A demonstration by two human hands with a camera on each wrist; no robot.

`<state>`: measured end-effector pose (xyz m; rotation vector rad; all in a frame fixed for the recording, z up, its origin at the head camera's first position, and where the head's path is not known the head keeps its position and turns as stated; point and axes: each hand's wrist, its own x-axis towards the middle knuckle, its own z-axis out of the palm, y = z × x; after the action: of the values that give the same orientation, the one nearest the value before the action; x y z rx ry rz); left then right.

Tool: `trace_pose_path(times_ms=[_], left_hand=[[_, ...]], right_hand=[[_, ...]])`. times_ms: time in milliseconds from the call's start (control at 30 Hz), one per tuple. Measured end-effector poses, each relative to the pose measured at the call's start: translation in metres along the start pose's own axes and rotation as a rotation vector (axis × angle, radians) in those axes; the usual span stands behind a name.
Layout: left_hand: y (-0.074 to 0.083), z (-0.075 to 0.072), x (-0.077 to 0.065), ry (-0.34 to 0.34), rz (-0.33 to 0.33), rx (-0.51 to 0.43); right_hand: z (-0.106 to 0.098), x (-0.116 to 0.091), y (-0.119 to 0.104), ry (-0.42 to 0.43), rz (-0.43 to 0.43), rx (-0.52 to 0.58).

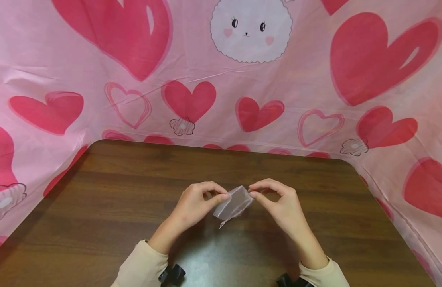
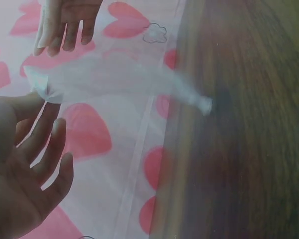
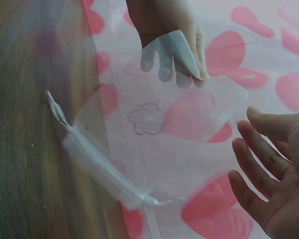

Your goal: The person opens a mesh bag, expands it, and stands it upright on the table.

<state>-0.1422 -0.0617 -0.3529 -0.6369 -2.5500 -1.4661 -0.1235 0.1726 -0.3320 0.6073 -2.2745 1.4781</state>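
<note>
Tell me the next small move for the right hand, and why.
Probably bring the right hand onto the nearest edge of the sheer pouch and pinch it: only the left hand clearly grips it, while in both wrist views the right fingertips appear just off it. A second hold would likely steady it.

Brown wood-grain table [image 1: 135, 187]; pink heart-print cloth [image 1: 226, 81] behind, both sides.

A cream fabric left sleeve [image 1: 143, 263] and a matching cream right sleeve [image 1: 324, 274] are ending in plain edges. A blocky black left wrist unit [image 1: 177, 274] and a similar black right wrist unit [image 1: 284, 280] are showing along their inner sides.
</note>
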Motion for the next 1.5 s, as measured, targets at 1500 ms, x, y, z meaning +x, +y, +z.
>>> trace_pose_path(times_ms=[1500], left_hand=[[0.009, 0.012, -0.002, -0.033, 0.007, -0.194]], right_hand=[[0.023, -0.007, 0.0, -0.049, 0.109, -0.045]])
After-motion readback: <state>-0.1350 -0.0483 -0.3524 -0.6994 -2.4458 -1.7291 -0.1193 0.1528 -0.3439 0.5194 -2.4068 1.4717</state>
